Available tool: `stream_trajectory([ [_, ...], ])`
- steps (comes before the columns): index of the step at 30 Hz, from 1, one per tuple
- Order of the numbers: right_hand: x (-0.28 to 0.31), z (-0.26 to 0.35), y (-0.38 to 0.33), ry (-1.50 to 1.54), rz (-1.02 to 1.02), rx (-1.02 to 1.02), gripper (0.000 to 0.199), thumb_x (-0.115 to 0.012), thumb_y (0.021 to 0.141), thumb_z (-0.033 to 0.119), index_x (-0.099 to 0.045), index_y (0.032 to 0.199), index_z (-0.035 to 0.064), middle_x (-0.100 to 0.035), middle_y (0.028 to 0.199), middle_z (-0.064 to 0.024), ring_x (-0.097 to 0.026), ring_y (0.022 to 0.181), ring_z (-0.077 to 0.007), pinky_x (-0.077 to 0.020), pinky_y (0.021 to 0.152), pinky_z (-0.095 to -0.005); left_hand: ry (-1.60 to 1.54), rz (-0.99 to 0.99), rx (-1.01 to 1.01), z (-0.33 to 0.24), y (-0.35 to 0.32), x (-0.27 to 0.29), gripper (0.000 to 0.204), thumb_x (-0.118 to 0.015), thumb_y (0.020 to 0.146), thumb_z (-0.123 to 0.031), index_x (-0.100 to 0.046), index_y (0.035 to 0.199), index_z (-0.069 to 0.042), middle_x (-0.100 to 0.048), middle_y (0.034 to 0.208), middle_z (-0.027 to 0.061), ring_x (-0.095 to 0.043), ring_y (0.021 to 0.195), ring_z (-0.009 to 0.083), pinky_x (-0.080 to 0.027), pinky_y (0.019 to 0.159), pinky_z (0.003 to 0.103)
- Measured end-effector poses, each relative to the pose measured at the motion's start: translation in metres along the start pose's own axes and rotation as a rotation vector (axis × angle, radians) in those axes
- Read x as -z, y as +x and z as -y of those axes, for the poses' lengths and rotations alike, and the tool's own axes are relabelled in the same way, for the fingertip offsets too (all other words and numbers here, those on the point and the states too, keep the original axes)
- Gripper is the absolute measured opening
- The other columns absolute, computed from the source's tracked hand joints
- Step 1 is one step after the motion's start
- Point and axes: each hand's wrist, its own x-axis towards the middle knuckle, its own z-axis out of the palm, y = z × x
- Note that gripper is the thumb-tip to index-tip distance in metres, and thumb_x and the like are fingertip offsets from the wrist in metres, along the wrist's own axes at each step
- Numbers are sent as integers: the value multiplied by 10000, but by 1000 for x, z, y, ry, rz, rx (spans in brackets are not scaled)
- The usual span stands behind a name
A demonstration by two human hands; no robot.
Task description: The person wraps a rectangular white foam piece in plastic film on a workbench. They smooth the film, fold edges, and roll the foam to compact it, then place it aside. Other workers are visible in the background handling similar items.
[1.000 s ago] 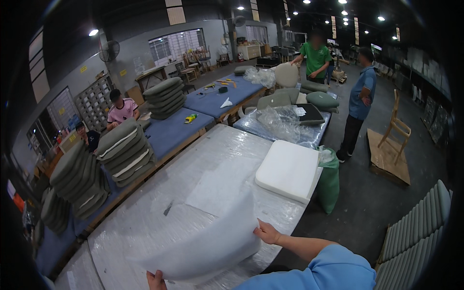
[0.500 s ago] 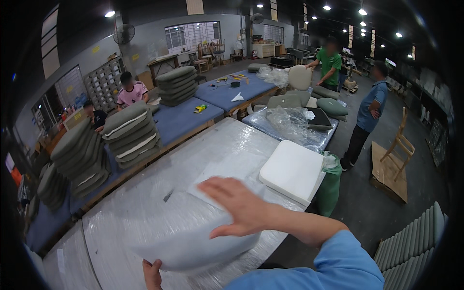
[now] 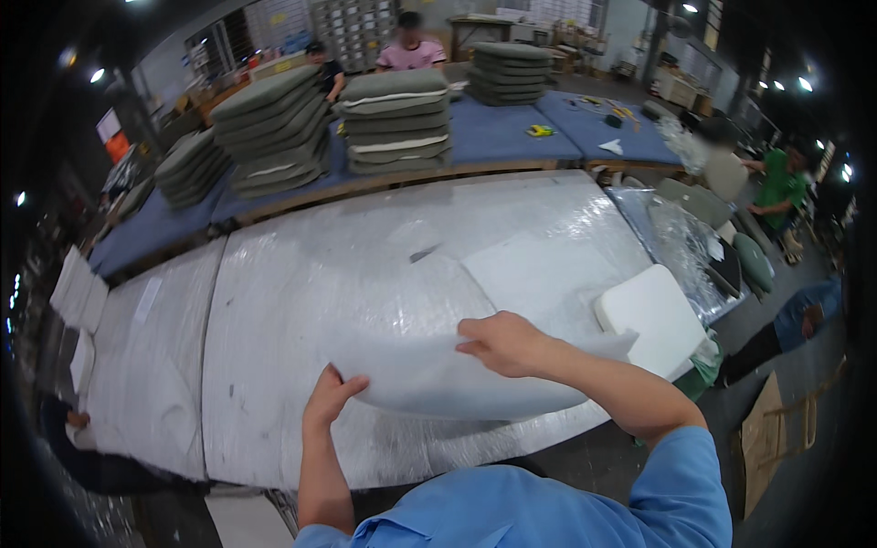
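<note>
A thin, whitish, slightly see-through sheet (image 3: pixel 429 376) is bent up in a curve above the near part of a plastic-wrapped table (image 3: pixel 301 265). My left hand (image 3: pixel 335 393) pinches its left end, the thumb on the near side and the fingers partly hidden behind it. Closed on the upper edge near the middle is my right hand (image 3: pixel 502 344), its thumb and fingertips pressed together. The sheet's right end runs on past my right wrist, close to a white foam seat pad (image 3: pixel 650 315) with rounded corners, which lies on the table's right side.
Beyond the table, blue worktops (image 3: pixel 493 137) carry stacks of grey-green cushions (image 3: pixel 396 119). A crumpled clear plastic bag (image 3: pixel 681 233) lies at the right among more cushions. Several people stand around. A wooden chair (image 3: pixel 804 416) stands on the floor at the right.
My right hand has gone from open and spread above the sheet to gripping its upper edge. My left hand still holds the left end. The view has swung left.
</note>
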Motion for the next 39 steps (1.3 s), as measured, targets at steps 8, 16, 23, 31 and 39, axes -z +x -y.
stream_trajectory([
  [8, -18, -13, 24, 2, 46, -116, 312, -524, 1078, 342, -615, 1074, 43, -704, 900, -239, -681, 923, -464, -519, 815, -543, -90, -113, 2, 9, 4, -11, 550, -809, 912, -356, -678, 1240, 65, -743, 1130, 124, -683, 1037, 200, -518, 953, 336],
  [16, -46, -37, 34, 318, 261, -254, 371, -532, 1086, 366, -636, 1064, 10, -689, 1021, -222, -650, 957, -346, -494, 869, -438, -183, -144, 67, 4, 7, -24, 438, -708, 1009, -362, -716, 1187, 39, -756, 1028, 83, -678, 900, 139, -531, 820, 287],
  [23, -44, -31, 40, 276, 280, -244, 383, -534, 1084, 363, -652, 1106, 0, -694, 1059, -224, -651, 988, -349, -495, 893, -435, 427, -892, -528, -18, -10, -31, 297, -688, 1009, -228, -687, 1164, 26, -723, 1042, 101, -678, 981, 246, -528, 917, 355],
  [31, -51, -45, 46, 357, 416, -113, 329, -570, 1068, 287, -679, 1148, -12, -713, 1063, -179, -654, 1022, -271, -512, 906, -388, 601, -122, -749, -71, -67, -160, 377, -623, 972, -89, -588, 1335, 8, -683, 1248, 221, -662, 1182, 383, -517, 1029, 455],
  [39, -30, -62, 28, 648, 503, -249, 471, -594, 1041, 286, -558, 1415, 1, -712, 1156, -258, -693, 1031, -347, -548, 883, -425, 950, -376, -548, -37, -41, -235, 743, -620, 917, -84, -337, 1599, -7, -461, 1554, 268, -600, 1287, 412, -487, 1079, 475],
])
